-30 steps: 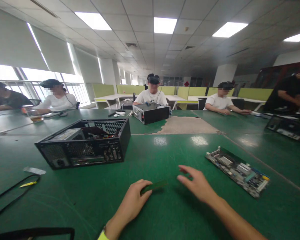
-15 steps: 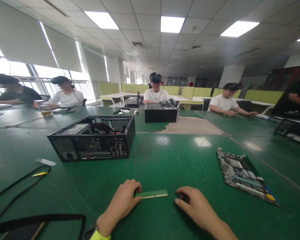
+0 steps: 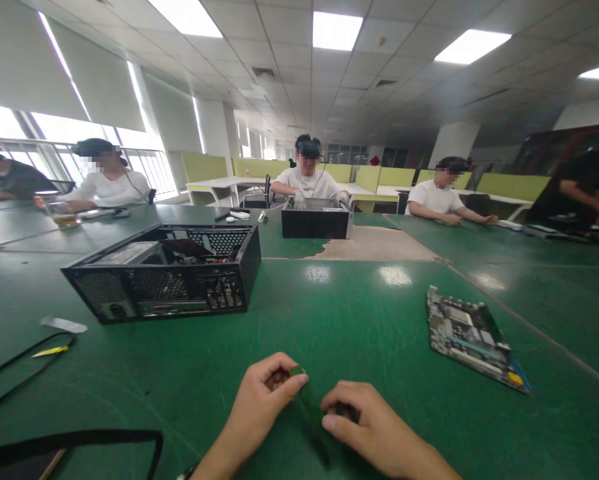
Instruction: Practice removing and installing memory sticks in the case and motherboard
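A: What is getting lost here?
B: The green memory stick [image 3: 310,404] is showing edge-on and blurred, its lower end fading into shadow. The left hand [image 3: 264,403] and right hand [image 3: 369,427] are pinching it, fingers curled, just above the desk [image 3: 339,313].
A: And around it?
B: A computer case [image 3: 164,280] is sitting far left and a motherboard [image 3: 472,337] is lying to the right, both well apart.

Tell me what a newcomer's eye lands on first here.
Bottom centre, the left hand and right hand pinch a green memory stick between them. Left on the green table stands an open black computer case; a bare motherboard lies flat at the right.
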A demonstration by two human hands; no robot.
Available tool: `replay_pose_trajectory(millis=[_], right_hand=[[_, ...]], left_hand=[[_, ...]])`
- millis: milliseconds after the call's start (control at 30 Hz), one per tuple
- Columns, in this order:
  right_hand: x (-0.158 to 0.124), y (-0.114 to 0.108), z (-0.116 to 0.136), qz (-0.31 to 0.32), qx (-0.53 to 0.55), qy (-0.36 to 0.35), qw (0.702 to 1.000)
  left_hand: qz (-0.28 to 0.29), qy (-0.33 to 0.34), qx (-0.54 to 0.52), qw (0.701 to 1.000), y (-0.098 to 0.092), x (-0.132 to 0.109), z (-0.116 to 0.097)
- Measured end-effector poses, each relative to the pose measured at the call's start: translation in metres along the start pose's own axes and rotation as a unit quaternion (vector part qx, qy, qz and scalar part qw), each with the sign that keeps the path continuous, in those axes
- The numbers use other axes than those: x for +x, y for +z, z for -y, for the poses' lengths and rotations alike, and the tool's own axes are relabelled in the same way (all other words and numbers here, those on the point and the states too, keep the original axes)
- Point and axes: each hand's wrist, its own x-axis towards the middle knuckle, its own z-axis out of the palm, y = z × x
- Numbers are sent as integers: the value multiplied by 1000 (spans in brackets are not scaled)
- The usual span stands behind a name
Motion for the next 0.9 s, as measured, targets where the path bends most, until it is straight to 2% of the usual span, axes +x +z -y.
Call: replay_pose_trajectory(millis=[133,200,300,367,533,667,800,900], right_hand=[[-4,4,5,44,125,49,990],[-2,3,-2,36,149,85,984],[2,-3,-20,-64,47,107,991],[4,-9,-32,-98,8,111,989],[5,-10,-42,-107,39,66,991],[3,-5,-31,-104,43,48,992],[4,1,-19,-115,39,48,991],[7,-8,-26,-121,-3,52,991]], left_hand=[[-16,-12,-26,999,7,-2,-2],[-17,-29,2,999,4,-2,-3],[37,-49,73,995,-5,-2,0],[70,-71,117,988,-9,-2,6],[115,-120,149,975,-8,-1,29],[90,-116,140,979,-8,0,39],[72,-102,206,971,-9,-1,42],[77,-108,231,964,-7,-3,41]])
